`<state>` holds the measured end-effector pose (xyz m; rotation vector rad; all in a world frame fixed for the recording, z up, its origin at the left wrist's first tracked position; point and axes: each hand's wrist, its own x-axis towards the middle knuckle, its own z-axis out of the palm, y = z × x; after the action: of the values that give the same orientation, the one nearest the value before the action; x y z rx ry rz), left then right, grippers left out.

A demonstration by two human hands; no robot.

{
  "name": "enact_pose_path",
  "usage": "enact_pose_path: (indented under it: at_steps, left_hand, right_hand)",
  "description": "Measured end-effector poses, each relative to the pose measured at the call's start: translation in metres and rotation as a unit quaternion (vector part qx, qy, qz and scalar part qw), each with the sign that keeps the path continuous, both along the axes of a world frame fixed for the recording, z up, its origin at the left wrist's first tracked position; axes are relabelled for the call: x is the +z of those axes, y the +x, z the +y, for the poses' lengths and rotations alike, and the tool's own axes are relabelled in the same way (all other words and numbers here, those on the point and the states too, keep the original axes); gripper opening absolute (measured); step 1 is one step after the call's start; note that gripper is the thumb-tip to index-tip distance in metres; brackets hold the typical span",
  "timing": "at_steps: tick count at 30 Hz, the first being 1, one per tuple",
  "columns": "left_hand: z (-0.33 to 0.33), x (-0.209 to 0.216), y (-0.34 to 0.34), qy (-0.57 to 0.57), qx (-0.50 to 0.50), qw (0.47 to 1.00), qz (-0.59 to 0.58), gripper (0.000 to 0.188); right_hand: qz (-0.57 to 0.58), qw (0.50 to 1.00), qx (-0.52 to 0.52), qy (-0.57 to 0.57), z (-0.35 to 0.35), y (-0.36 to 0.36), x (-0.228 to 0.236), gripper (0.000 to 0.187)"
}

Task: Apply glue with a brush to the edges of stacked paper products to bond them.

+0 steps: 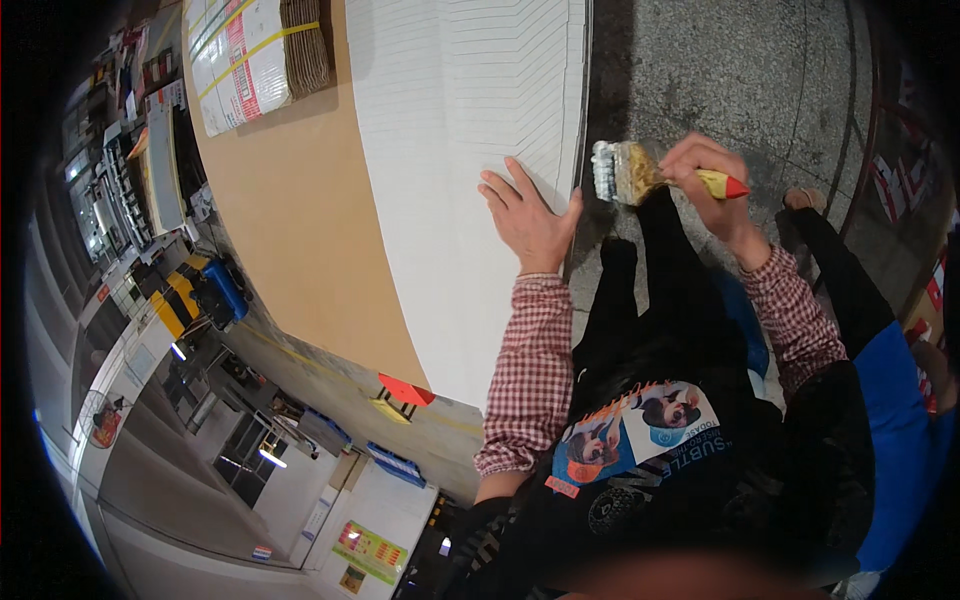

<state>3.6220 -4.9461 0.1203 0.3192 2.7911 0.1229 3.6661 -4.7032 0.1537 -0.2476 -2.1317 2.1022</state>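
My left hand (pixel 530 222) lies with its fingers spread on a stack of white sheets (pixel 430 190), near the stack's right edge. Fine dark lines, angled near that edge, run across the upper part of the stack. In my right hand (pixel 708 175) is a wide paintbrush (pixel 640 172), gripped by its yellow, red-tipped handle. The bristles point left toward the stack and their ends are coated in something white. The brush is held over the floor side, just off the stack's edge, apart from my left hand.
Brown board (pixel 290 230) extends left of the sheets. A strapped bundle of folded cardboard (pixel 265 55) sits on it at the upper left. A red-seated stool (pixel 406 390) stands beyond the board. Another person in blue and black (pixel 890 420) is close on my right, above speckled grey floor (pixel 740 70).
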Motion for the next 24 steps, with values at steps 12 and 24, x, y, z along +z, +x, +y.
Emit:
enact_pose_path:
  at_steps: [12, 24]
  left_hand:
    - [-0.038, 0.011, 0.044, 0.009, 0.019, 1.000, -0.017, 0.101]
    - [-0.045, 0.030, 0.022, 0.059, -0.034, 0.993, -0.096, 0.082]
  right_hand:
    - [0.036, 0.997, -0.039, 0.050, -0.007, 0.011, -0.011, 0.014]
    - [0.070, 0.996, -0.020, 0.047, -0.028, 0.028, -0.029, 0.011]
